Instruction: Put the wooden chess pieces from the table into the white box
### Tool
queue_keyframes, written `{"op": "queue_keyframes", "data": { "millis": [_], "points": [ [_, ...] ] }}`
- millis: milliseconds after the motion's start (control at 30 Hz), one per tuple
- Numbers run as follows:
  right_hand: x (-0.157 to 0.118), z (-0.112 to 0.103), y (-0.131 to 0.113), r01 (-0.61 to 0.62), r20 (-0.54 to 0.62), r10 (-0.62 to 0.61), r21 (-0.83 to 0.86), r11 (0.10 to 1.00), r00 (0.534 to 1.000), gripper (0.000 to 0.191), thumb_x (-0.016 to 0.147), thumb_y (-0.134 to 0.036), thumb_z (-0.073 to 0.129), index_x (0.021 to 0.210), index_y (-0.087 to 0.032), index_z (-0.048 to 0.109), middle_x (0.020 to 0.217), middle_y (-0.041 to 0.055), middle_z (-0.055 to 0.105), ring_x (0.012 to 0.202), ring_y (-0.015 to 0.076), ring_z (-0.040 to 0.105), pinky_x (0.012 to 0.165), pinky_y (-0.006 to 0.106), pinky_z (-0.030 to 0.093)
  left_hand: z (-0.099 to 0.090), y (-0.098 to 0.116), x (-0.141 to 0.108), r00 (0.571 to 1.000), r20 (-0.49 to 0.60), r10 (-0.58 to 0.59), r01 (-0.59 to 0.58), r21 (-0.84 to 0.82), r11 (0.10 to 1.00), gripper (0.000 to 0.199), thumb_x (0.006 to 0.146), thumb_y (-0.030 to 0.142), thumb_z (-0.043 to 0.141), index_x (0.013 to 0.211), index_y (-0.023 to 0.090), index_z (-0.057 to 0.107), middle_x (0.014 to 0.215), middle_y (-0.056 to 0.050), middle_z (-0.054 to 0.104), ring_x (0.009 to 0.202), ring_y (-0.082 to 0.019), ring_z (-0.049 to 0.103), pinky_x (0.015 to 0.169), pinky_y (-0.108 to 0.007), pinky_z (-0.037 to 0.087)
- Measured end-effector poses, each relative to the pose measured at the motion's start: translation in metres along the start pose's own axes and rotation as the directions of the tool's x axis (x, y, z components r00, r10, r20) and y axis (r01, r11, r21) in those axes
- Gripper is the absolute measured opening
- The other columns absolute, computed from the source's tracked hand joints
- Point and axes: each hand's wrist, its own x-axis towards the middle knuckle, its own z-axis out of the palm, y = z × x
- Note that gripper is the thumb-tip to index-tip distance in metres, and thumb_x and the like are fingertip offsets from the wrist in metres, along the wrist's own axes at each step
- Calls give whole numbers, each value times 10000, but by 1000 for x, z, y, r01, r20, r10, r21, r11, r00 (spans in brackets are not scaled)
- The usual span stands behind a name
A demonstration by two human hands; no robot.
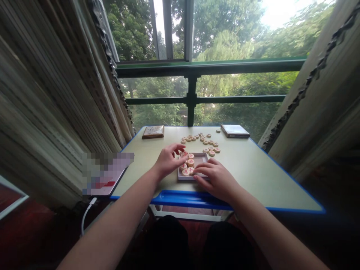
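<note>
A shallow pale box tray (201, 158) lies near the table's front edge. Its left part holds several round xiangqi pieces (191, 162) with red characters, set close together. At the tray's far left corner my left hand (169, 160) has thumb and fingers closed around one xiangqi piece (185, 154). My right hand (218, 176) reaches over the tray's right side with fingers stretched and apart. Its fingertips are beside a near xiangqi piece (190, 170); whether they touch it I cannot tell.
Several loose xiangqi pieces (210, 142) lie beyond the tray. A brown box (153, 132) stands at the far left, a flat pale box (235, 131) at the far right. A blurred-out screen device (112, 176) with a white cable (86, 213) sits at the left edge.
</note>
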Motion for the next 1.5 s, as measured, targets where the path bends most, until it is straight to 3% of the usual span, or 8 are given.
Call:
{"op": "queue_keyframes", "data": {
  "millis": [233, 400, 667, 833, 1000, 1133, 1333, 1500],
  "points": [
    [0, -1, -1, 28, 23, -27, -18, 999, 999, 247, 869, -346, 480, 988, -254, 675, 1025, 35, 661, 836, 171, 531, 787, 337, 412, -6, 8, -5, 999, 45, 21, -21, -12, 1000, 231, 662, 336, 659, 829, 177, 647, 843, -33, 665, 691, -127, 524, 614, -244, 418],
    [0, -1, -2, 27, 27, -26, -35, 999, 999, 239, 865, -354, 488, 977, -256, 675, 1013, 36, 664, 826, 165, 535, 774, 327, 412, -7, 12, -5, 986, 169, 4, -5, 6, 1000, 241, 647, 346, 668, 822, 181, 668, 856, -35, 673, 714, -139, 534, 621, -254, 411],
    [0, -1, -2, 15, 59, -14, -6, 1000, 998, 248, 878, -342, 462, 1003, -265, 661, 1040, 32, 657, 870, 177, 544, 826, 367, 399, -8, 14, -7, 965, 263, -25, 59, -121, 991, 281, 634, 396, 682, 804, 172, 685, 795, -22, 660, 652, -121, 537, 588, -232, 420],
    [-1, 0, 0, 1, -42, -1, 0, 1000, 999, 241, 868, -335, 475, 947, -212, 668, 978, 62, 656, 858, 189, 538, 807, 359, 425, -7, 12, -7, 951, 308, -41, 83, -123, 989, 280, 637, 356, 688, 845, 169, 666, 799, -18, 650, 705, -133, 550, 639, -244, 431],
    [-2, 4, 5, -46, -207, 43, -10, 999, 978, 231, 873, -294, 469, 973, -198, 654, 899, 72, 648, 822, 187, 541, 762, 339, 450, -5, 9, -7, 942, 332, -45, 129, -235, 964, 476, 604, 312, 729, 1036, 167, 595, 901, -48, 658, 767, -142, 577, 700, -264, 453],
    [-2, 7, 6, 20, -206, -21, -4, 1000, 978, 227, 873, -272, 480, 1020, -206, 640, 912, 68, 655, 796, 170, 561, 709, 302, 464, -3, 6, -8, 928, 371, -39, 164, -311, 936, 535, 599, 299, 736, 1087, 161, 565, 941, -74, 656, 792, -152, 592, 705, -276, 464],
    [-1, 10, 6, 59, -240, -50, 29, 998, 970, 190, 874, -255, 485, 954, -190, 645, 891, 69, 672, 769, 153, 587, 674, 275, 469, -5, 8, -9, 919, 394, -18, 129, -258, 958, 529, 596, 331, 737, 1068, 136, 601, 914, -73, 664, 693, -124, 549, 623, -249, 428],
    [1, 10, 7, 44, -234, -40, 12, 999, 971, 146, 858, -240, 506, 889, -181, 635, 837, 58, 683, 749, 161, 575, 687, 292, 464, -8, 15, -9, 937, 349, -31, 118, -231, 966, 370, 687, 247, 619, 1037, 129, 628, 911, -64, 675, 579, -83, 477, 545, -221, 388]
  ]
}}
